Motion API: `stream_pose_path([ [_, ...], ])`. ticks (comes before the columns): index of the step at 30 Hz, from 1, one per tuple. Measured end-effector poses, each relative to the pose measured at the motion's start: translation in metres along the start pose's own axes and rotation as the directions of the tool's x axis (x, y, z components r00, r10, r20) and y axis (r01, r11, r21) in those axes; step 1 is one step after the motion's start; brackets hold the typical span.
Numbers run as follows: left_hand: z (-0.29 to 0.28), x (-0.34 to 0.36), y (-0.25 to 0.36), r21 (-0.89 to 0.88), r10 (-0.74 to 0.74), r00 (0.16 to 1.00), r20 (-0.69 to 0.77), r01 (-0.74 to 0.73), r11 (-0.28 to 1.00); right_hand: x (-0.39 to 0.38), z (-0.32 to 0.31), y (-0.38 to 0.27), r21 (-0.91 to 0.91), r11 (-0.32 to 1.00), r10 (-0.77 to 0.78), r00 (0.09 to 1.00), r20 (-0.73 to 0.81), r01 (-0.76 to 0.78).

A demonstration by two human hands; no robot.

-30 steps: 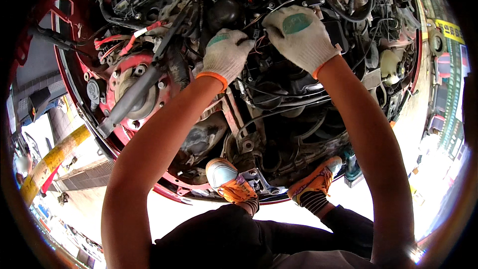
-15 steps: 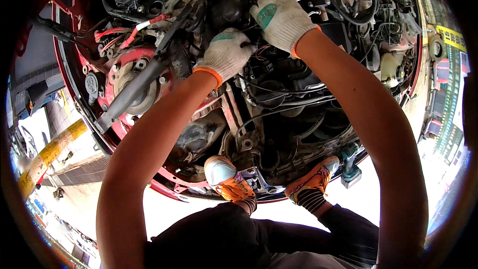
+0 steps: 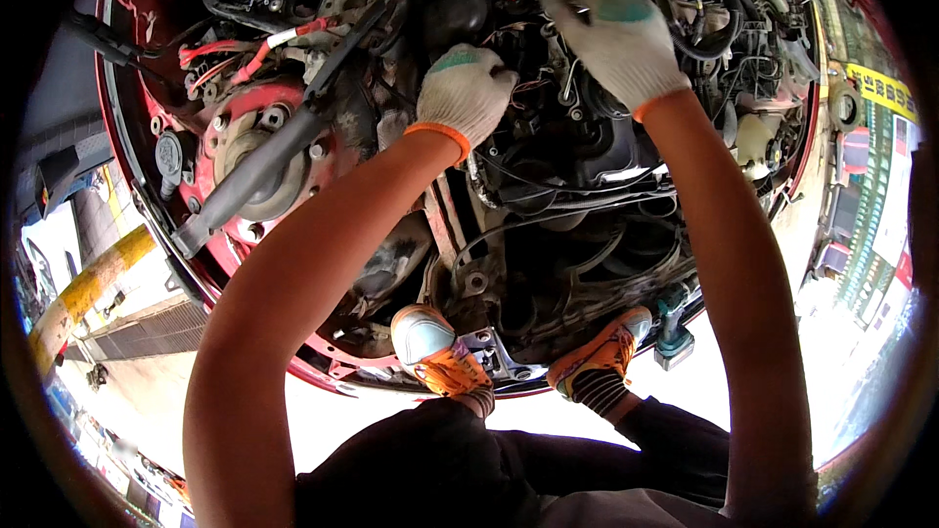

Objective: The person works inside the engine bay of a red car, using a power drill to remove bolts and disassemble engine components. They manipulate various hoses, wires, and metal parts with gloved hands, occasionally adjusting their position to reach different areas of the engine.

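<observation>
Both hands wear white knit gloves with green palm-back patches and orange cuffs, inside an open engine bay [image 3: 597,152]. My left hand [image 3: 465,93] is closed beside thin wires below a dark round component [image 3: 455,15]; whatever its fingertips hold is hidden. Higher and farther right, my right hand [image 3: 614,44] reaches among hoses and cables near the top of the view; its fingers are smeared by motion, so their grip is unclear.
Red cables [image 3: 256,64] and a red strut tower [image 3: 230,127] lie left. My orange shoes [image 3: 435,362] rest at the bay's near edge, beside a teal cordless tool [image 3: 673,328]. A yellow pole [image 3: 88,298] stands outside at left.
My right hand moved leftward, then has swung back to the right. My left hand has shifted slightly up and to the right. The view has shifted slightly.
</observation>
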State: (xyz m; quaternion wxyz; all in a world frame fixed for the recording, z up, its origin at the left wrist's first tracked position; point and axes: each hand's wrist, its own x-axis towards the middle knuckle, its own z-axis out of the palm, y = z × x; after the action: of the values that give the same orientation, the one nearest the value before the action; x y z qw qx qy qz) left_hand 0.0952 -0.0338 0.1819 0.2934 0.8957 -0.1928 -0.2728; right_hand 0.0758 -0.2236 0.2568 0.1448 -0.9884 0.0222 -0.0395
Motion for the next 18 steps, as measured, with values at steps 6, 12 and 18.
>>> stream_pose_path([
  [6,0.014,-0.001,0.001,-0.032,-0.021,0.999,-0.035,0.02,0.999,-0.05,0.016,0.031,0.127,0.986,0.141,0.959,-0.245,-0.113],
  [12,0.014,0.001,0.001,0.037,0.121,0.982,-0.143,-0.116,0.993,-0.053,0.022,0.033,0.253,0.958,0.21,0.934,-0.29,-0.137],
  [18,0.017,-0.001,0.016,0.014,-0.038,0.989,-0.143,0.04,0.999,-0.054,0.024,0.036,0.278,0.955,0.197,0.919,-0.342,-0.101],
])
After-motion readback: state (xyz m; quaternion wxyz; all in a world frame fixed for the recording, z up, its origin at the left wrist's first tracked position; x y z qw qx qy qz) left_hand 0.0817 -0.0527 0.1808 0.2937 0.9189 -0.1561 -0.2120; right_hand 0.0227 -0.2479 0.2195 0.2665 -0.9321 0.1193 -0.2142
